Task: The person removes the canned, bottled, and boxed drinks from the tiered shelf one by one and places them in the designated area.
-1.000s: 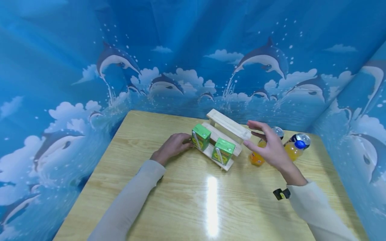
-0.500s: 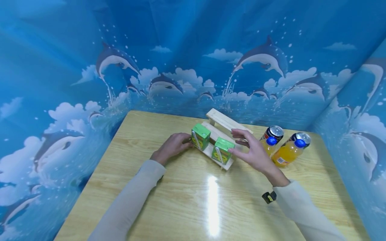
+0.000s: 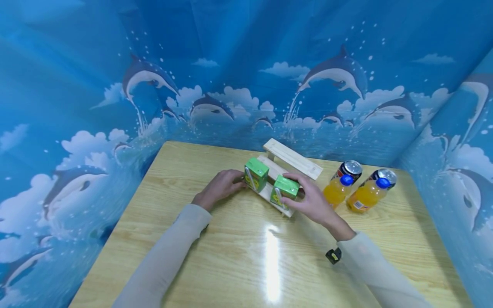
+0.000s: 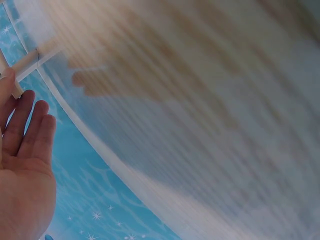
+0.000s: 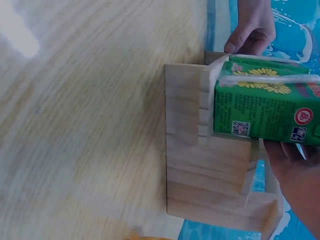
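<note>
A small stepped wooden rack [image 3: 294,159] stands at an angle near the table's back edge. Two green juice boxes with straws sit on its lowest step, the left juice box [image 3: 257,170] and the right juice box [image 3: 284,188]. My right hand [image 3: 311,200] grips the right box, thumb on the front face and fingers behind. In the right wrist view that box [image 5: 260,107] rests at the step's end. My left hand [image 3: 223,187] holds the rack's left end beside the left box; in the left wrist view its fingers [image 4: 37,130] reach to a wooden strip.
Right of the rack stand two orange drink bottles with blue caps, one bottle [image 3: 334,193] nearer the rack and another bottle [image 3: 363,200] beyond. Behind them are two dark cans [image 3: 351,167]. A blue dolphin-print curtain [image 3: 231,64] encloses the wooden table [image 3: 231,256].
My right hand has moved left from near the bottles and closed around the right juice box. My left hand, the rack and both boxes stay put.
</note>
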`<action>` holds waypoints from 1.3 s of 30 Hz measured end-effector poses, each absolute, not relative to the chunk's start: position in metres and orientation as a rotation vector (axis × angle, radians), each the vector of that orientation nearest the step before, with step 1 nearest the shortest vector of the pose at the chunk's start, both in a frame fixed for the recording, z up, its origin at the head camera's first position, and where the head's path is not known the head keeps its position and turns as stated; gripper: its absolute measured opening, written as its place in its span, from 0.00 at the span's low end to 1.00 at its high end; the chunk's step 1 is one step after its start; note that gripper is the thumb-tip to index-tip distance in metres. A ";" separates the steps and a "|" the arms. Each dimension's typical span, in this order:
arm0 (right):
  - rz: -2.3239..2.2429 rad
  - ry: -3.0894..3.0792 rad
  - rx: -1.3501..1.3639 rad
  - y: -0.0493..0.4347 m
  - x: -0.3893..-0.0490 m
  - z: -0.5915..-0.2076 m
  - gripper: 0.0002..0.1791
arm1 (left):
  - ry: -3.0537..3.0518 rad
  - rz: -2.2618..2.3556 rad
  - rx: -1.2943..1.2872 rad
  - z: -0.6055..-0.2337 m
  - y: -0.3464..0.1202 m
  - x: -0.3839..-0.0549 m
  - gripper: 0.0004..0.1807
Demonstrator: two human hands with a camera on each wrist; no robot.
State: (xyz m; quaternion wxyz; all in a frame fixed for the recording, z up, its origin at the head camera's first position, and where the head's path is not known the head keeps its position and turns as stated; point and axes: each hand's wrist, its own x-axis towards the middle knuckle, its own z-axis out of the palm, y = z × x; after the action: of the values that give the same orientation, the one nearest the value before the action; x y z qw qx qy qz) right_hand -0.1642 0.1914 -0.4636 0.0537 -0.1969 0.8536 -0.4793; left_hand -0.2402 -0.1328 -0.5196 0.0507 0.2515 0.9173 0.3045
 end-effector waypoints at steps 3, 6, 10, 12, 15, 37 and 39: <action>-1.456 2.602 -0.585 0.190 -0.163 -0.466 0.39 | 2.788 0.926 0.752 -0.520 -0.133 -0.240 0.19; -1.469 2.608 -0.571 0.190 -0.163 -0.469 0.38 | 2.784 0.927 0.739 -0.520 -0.132 -0.239 0.19; -1.477 2.625 -0.538 0.189 -0.164 -0.471 0.34 | 2.784 0.929 0.733 -0.521 -0.132 -0.239 0.19; -1.477 2.635 -0.517 0.189 -0.164 -0.471 0.33 | 2.785 0.932 0.732 -0.521 -0.132 -0.239 0.19; -1.480 2.644 -0.494 0.188 -0.164 -0.471 0.32 | 2.787 0.934 0.735 -0.521 -0.132 -0.239 0.19; -1.525 2.671 -0.479 0.222 -0.144 -0.453 0.29 | 2.786 0.932 0.758 -0.522 -0.134 -0.242 0.19; -1.518 2.681 -0.473 0.227 -0.140 -0.452 0.28 | 2.783 0.931 0.756 -0.522 -0.134 -0.242 0.19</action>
State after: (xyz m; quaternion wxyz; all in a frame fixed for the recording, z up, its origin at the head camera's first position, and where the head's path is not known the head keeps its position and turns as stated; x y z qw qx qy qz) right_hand -0.1396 0.2270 -0.4517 0.0125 -0.1516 0.8601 -0.4869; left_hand -0.2423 -0.1340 -0.5218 0.0557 0.2490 0.9170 0.3067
